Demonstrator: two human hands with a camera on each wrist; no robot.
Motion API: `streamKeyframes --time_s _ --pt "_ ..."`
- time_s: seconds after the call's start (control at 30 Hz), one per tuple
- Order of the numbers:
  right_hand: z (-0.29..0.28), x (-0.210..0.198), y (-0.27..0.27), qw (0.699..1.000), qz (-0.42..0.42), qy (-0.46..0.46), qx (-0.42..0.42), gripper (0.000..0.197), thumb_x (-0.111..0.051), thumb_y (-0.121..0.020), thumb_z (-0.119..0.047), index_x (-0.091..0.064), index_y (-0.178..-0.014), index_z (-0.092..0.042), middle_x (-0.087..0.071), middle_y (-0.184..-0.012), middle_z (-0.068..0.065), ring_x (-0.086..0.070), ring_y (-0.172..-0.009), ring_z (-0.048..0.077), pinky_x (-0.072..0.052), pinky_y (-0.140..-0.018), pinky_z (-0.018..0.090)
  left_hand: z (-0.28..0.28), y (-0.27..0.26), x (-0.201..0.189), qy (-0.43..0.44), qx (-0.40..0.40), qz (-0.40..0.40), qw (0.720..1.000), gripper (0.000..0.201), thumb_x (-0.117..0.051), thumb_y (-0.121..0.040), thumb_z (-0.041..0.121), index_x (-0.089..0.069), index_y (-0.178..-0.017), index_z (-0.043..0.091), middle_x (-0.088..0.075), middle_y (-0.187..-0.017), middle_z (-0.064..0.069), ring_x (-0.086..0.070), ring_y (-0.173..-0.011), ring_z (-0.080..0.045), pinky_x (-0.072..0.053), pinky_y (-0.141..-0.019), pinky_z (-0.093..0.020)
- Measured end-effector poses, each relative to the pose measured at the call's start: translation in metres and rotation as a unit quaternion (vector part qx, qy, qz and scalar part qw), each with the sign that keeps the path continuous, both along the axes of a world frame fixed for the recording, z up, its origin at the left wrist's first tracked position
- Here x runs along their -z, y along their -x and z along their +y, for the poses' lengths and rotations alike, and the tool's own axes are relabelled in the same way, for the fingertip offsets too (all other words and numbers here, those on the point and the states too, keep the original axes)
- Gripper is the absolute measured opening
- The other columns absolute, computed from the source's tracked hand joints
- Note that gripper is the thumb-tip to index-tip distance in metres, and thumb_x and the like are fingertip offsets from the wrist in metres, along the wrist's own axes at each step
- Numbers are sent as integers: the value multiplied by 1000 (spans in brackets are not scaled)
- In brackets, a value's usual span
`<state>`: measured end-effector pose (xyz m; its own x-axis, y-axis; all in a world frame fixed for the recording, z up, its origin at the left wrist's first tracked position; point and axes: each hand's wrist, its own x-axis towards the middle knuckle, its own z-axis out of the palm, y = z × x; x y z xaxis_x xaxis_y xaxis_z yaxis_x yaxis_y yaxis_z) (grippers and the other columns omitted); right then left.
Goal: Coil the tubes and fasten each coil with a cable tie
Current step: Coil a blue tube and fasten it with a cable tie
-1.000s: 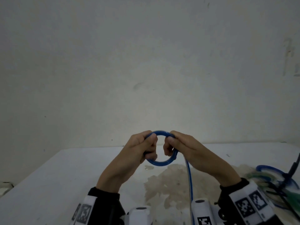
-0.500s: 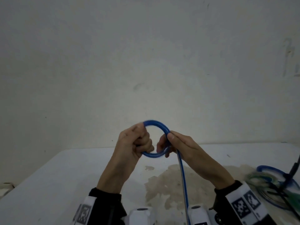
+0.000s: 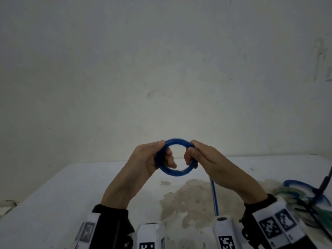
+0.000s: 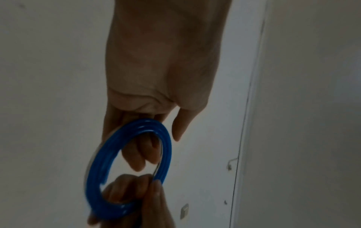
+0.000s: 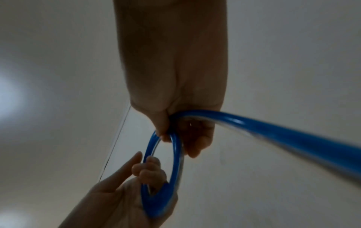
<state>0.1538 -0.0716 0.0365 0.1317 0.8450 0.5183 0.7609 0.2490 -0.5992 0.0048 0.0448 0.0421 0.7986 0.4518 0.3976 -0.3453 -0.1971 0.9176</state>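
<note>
Your left hand [image 3: 143, 159] grips the left side of the blue tube coil [image 3: 175, 172], fingers curled through the ring and thumb over its top, holding it up above the white table [image 3: 53, 194]. The coil looks like several turns of smooth, glossy plastic tubing, round in section and likely light. It is probably springy, so expect the turns to fan out if either grip loosens. Your right hand [image 3: 203, 159] pinches the ring's right side, where the loose tail [image 3: 214, 198] leaves and hangs down toward you. Keep hold at those 2 opposite points, with the turns stacked flat. Farther right on the table lies a heap of other tubes [image 3: 305, 193], blue and greenish. No cable tie is visible in any view.
</note>
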Motion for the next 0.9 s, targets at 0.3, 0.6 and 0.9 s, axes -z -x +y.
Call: streamKeyframes --time_s 0.3,0.6,0.9 --pt "3 -2 16 986 151 -58 -49 31 -33 -99 -20 -55 -83 -5 -56 -73 1 -52 -69 10 -45 -69 23 -17 -13 1 -27 -71 -59 995 34 -40 -95 28 -44 -67 8 -24 -54 5 -25 -48 -10 -35 -49 -20" --pt "25 16 32 952 277 -120 -41 35 -28 -101 -21 -51 -77 -11 -57 -71 -2 -53 -72 12 -45 -73 26 -16 -26 8 187 -132 -189 955 37 -38 -98 27 -46 -67 9 -29 -49 5 -29 -42 -9 -37 -46 -20" --pt "6 6 11 1000 7 23 -21 34 -30 -100 -26 -47 -72 -17 -50 -69 -6 -46 -66 9 -41 -69 27 2 4 -1 -193 -59 33 979 30 -45 -93 22 -61 -84 -1 -57 -59 -1 -58 -57 -16 -47 -64 -20"
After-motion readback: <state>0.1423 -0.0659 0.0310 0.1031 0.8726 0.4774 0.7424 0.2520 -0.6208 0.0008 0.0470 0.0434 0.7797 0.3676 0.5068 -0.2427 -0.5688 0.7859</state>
